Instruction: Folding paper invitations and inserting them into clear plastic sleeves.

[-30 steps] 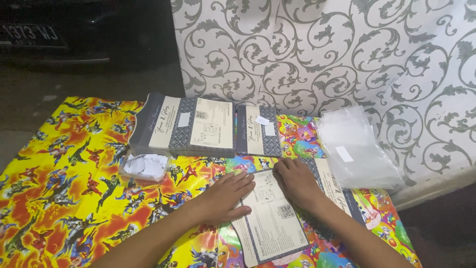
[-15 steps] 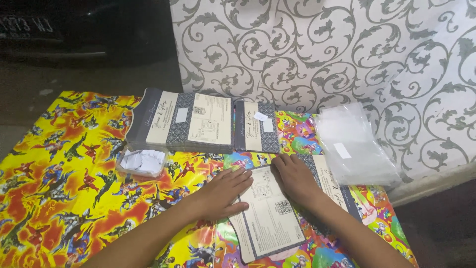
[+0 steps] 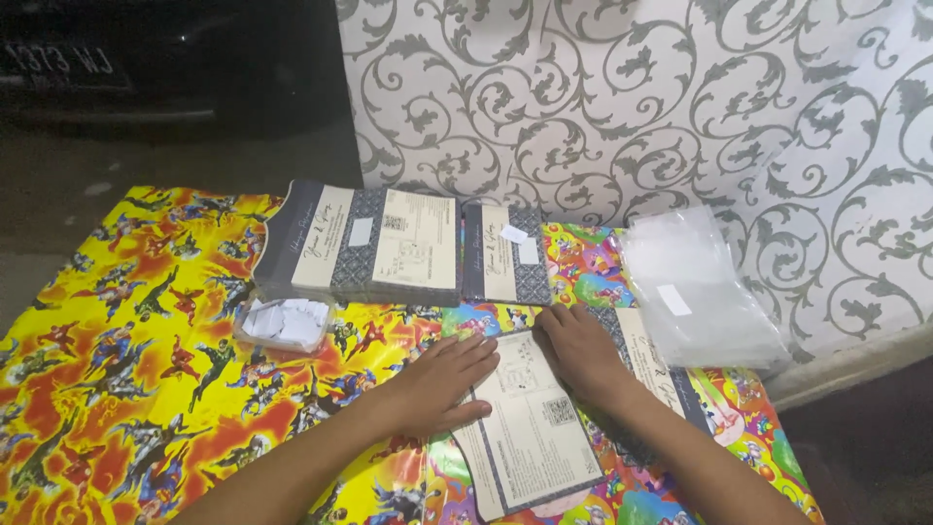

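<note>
Both palms lie flat and open, gripping nothing: the left hand point(image 3: 442, 384) on the left edge of the card point(image 3: 530, 428) on the mat point(image 3: 146, 389), the right hand point(image 3: 581, 352) on its fold, which probably wants firm, even pressing.

Part of the folded card point(image 3: 533, 428) is covered by the left hand point(image 3: 442, 381) and the right hand point(image 3: 583, 352). The card's lower corner is cut off by the bottom edge, as are both forearms. The print on the card is too small to be made out. Above the card, the dark background is blurred.
</note>
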